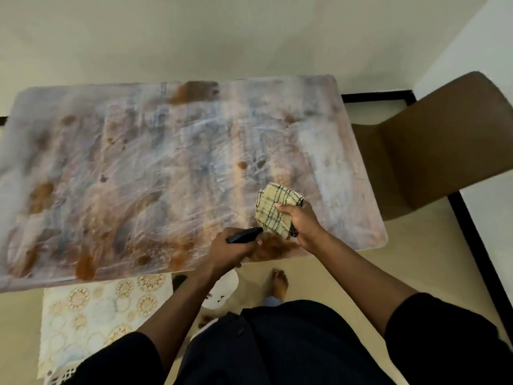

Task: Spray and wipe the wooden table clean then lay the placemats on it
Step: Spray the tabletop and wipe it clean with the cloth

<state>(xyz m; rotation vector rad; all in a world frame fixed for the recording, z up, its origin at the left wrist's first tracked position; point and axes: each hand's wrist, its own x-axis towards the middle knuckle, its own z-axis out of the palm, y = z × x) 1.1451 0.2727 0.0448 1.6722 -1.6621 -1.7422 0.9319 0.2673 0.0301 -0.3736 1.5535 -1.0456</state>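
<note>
Left hand [230, 250] fingers around black spray bottle [244, 235], seemingly unlabelled; right hand [301, 222] gripping checked cloth [273, 211].

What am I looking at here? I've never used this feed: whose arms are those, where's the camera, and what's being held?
There is one picture, from a camera worn on a person's head, looking down. No robot: these are bare hands. The left hand grips a black spray bottle. The right hand holds a folded checked cloth over the table, which shows brown stains and whitish smears. A patterned mat, probably a placemat, lies below the near edge. A brown chair stands at right.
</note>
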